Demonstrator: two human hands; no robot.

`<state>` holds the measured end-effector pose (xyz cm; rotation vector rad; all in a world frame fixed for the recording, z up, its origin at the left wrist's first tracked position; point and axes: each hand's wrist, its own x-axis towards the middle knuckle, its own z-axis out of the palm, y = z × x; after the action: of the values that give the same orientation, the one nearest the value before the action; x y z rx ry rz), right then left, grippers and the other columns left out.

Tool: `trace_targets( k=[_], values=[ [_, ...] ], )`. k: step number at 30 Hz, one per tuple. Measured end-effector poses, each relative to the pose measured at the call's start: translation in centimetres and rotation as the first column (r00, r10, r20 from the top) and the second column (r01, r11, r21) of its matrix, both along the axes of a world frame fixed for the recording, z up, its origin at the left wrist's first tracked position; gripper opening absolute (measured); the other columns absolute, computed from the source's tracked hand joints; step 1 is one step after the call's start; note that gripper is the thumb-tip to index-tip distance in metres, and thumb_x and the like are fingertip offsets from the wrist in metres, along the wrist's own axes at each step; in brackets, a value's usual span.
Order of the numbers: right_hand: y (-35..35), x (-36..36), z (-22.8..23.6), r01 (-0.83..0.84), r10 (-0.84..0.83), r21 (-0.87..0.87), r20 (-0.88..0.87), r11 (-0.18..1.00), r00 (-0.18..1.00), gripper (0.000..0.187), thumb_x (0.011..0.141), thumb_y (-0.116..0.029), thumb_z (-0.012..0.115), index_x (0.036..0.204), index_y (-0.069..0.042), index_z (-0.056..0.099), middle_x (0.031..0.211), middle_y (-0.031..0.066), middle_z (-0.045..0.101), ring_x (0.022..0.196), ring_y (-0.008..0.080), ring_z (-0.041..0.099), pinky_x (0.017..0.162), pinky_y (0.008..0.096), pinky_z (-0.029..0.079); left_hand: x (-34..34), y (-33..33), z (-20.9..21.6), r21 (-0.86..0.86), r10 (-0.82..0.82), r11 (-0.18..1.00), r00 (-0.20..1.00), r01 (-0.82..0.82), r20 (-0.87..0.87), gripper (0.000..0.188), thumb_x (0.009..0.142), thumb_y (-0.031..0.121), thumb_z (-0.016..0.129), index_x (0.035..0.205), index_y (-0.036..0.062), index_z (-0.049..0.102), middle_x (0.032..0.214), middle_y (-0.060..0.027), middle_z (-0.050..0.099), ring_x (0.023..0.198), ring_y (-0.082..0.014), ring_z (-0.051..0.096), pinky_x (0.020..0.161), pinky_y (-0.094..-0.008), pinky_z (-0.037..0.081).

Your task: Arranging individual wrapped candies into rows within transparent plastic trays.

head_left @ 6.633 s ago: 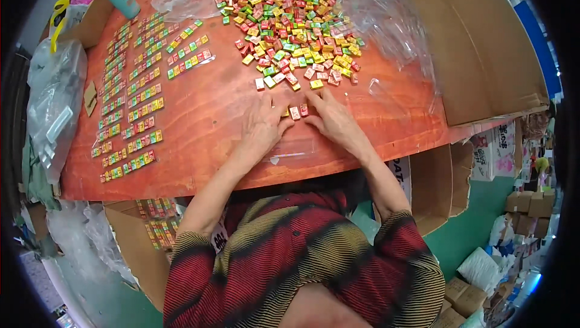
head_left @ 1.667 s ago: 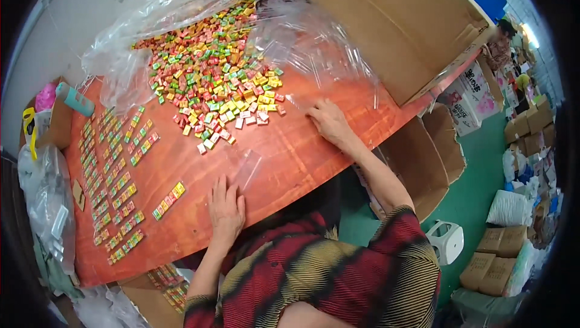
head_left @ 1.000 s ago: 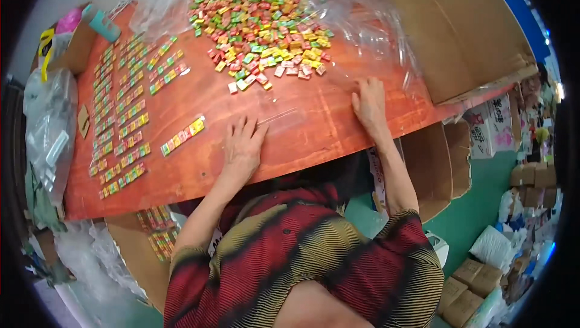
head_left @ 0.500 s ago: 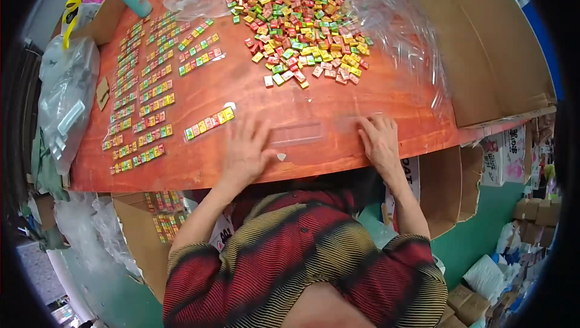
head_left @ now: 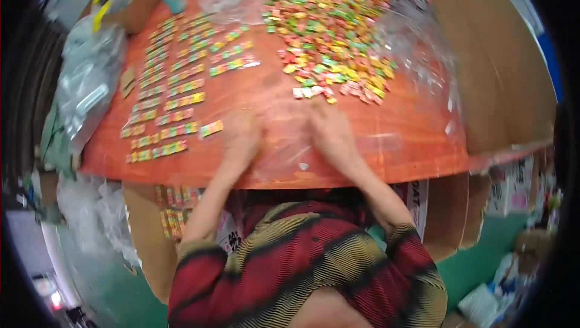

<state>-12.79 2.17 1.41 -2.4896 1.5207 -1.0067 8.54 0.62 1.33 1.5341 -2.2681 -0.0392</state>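
My left hand [head_left: 243, 139] is over the table, at the right end of a short row of small coloured boxes [head_left: 211, 128] that it partly covers. Its fingers are smeared by motion. Farther right, my right hand [head_left: 331, 134] reaches forward, fingertips close to the near edge of a heap of small red, yellow and green boxes [head_left: 329, 44]. Blur hides whether either hand holds anything. Between the hands lies a faint clear plastic tray [head_left: 281, 142], hard to make out. Another clear plastic piece [head_left: 382, 142] rests to the right of my right hand.
Filled rows of boxes [head_left: 181, 101] line the table's left side. Clear plastic bags [head_left: 417, 44] lie right of the heap, beside a large cardboard box [head_left: 507, 68]. A bulging plastic bag [head_left: 90, 80] hangs at the left edge. An open carton [head_left: 142, 225] with more rows stands below.
My right hand has moved left and forward, from the clear plastic at the right to the heap's near edge. My left hand now covers part of the nearest row. The whole view has shifted.
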Motion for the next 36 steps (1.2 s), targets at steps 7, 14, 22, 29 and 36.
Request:
trace_targets(
  k=[7, 14, 22, 29, 36],
  values=[
    [-5.6, -3.0, -2.2, 0.216, -0.216, -0.012, -0.108, 0.976, 0.970, 0.008, 0.077, -0.006, 0.050, 0.082, -0.001, 0.052, 0.082, 0.0155, 0.050, 0.075, 0.0314, 0.051, 0.062, 0.0404, 0.042, -11.1, -5.6, -3.5, -0.104, -0.179, 0.982, 0.955, 0.158, -0.236, 0.021, 0.073, 0.014, 0.057, 0.091, 0.0027, 0.054, 0.101, -0.0153, 0.053, 0.091, -0.0315, 0.051, 0.079, -0.0418, 0.042],
    [-2.5, -4.8, -2.5, 0.062, -0.052, 0.083, -0.114, 0.995, 0.992, 0.017, 0.075, -0.003, 0.048, 0.090, -0.004, 0.056, 0.089, 0.0133, 0.053, 0.085, 0.0314, 0.053, 0.069, 0.0379, 0.045, -9.4, -4.5, -6.3, -0.109, -0.282, 0.960, 0.883, 0.260, -0.375, 0.023, 0.073, 0.005, 0.053, 0.096, 0.0025, 0.056, 0.094, -0.0162, 0.053, 0.090, -0.0336, 0.051, 0.079, -0.0409, 0.043],
    [-1.9, -6.3, -0.1, 0.258, -0.273, 0.295, 0.010, 0.920, 0.962, 0.020, 0.078, -0.005, 0.055, 0.098, -0.006, 0.057, 0.094, 0.0121, 0.055, 0.087, 0.0295, 0.056, 0.070, 0.0367, 0.046, -7.7, -3.0, -2.3, 0.095, -0.180, 0.968, 0.910, 0.231, -0.374, 0.020, 0.072, 0.005, 0.062, 0.092, 0.0029, 0.060, 0.086, -0.0144, 0.053, 0.084, -0.0295, 0.054, 0.072, -0.0378, 0.045],
    [-2.7, -1.8, -0.7, 0.023, -0.036, 0.192, 0.063, 0.981, 0.997, 0.023, 0.077, -0.006, 0.047, 0.099, -0.007, 0.054, 0.086, 0.0142, 0.052, 0.081, 0.0310, 0.055, 0.064, 0.0395, 0.046, -7.4, -2.4, -2.0, 0.140, -0.133, 0.970, 0.915, 0.199, -0.380, 0.027, 0.069, 0.005, 0.067, 0.094, 0.0032, 0.060, 0.086, -0.0129, 0.052, 0.079, -0.0264, 0.055, 0.068, -0.0349, 0.045],
    [-4.2, -2.7, -1.1, 0.077, -0.034, 0.246, -0.177, 0.966, 0.984, 0.021, 0.078, -0.009, 0.048, 0.097, -0.004, 0.056, 0.086, 0.0144, 0.052, 0.079, 0.0301, 0.056, 0.063, 0.0389, 0.045, -8.7, -2.4, -2.2, 0.104, -0.166, 0.969, 0.900, 0.225, -0.403, 0.038, 0.066, 0.001, 0.068, 0.101, 0.0030, 0.055, 0.087, -0.0131, 0.051, 0.080, -0.0302, 0.053, 0.070, -0.0373, 0.044]
  ],
)
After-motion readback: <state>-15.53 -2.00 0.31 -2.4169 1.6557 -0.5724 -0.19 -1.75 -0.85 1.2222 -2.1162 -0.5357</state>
